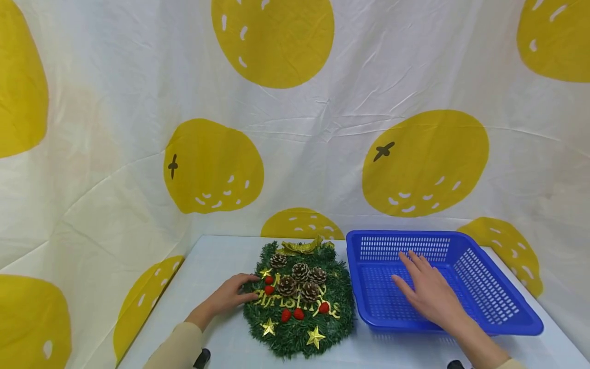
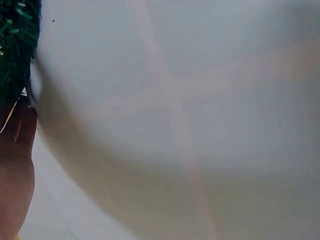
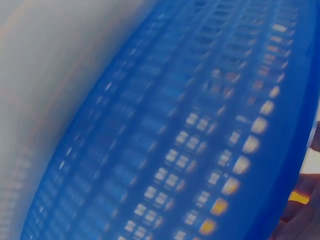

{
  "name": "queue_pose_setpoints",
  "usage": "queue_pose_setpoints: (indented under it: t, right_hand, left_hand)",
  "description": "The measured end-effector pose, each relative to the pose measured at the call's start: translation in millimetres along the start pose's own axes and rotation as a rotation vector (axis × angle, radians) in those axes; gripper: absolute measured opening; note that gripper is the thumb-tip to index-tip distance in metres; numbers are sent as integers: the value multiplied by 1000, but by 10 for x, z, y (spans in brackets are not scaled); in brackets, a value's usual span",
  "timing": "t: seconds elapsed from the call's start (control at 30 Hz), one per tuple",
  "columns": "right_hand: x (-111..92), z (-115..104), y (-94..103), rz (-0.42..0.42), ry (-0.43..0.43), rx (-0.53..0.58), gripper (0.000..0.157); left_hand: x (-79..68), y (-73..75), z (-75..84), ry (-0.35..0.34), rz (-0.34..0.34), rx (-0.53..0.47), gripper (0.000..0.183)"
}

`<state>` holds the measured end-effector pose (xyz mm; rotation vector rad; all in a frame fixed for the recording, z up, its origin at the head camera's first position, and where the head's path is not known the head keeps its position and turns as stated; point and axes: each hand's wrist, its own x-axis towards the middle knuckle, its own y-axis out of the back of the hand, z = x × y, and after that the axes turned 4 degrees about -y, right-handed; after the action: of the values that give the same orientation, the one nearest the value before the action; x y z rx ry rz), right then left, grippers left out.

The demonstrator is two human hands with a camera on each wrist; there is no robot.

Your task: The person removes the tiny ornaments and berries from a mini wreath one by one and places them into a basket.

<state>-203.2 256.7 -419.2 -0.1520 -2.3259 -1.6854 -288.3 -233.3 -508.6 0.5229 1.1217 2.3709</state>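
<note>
A green Christmas wreath (image 1: 338, 292) lies flat on the table, dressed with pine cones (image 1: 300, 271), red berries (image 1: 298, 313), gold stars (image 1: 315, 337), gold lettering and a gold bow at the top. At its left edge, my left hand (image 1: 226, 294) touches the greenery with thumb and fingers apart; the left wrist view shows the fingers (image 2: 26, 127) reaching up to the wreath's rim. To the right stands a blue plastic basket (image 1: 488, 287) with slotted walls. My right hand (image 1: 430, 294) hovers over its opening, fingers extended and holding nothing.
The white table (image 1: 216, 256) carries the wreath and basket side by side, with the basket's left wall close to the wreath. A white cloth (image 1: 313, 169) printed with yellow fruit hangs behind the table and along its sides.
</note>
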Motion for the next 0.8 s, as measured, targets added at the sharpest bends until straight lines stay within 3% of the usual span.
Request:
queue_pose_setpoints:
  t: [0.37, 0.8]
  right_hand:
    - [29, -429, 21, 46, 40, 204, 55]
    - [28, -1046, -107, -55, -35, 407, 57]
  left_hand:
    - [-19, 61, 28, -28, -27, 16, 54]
    - [3, 30, -6, -17, -30, 13, 57]
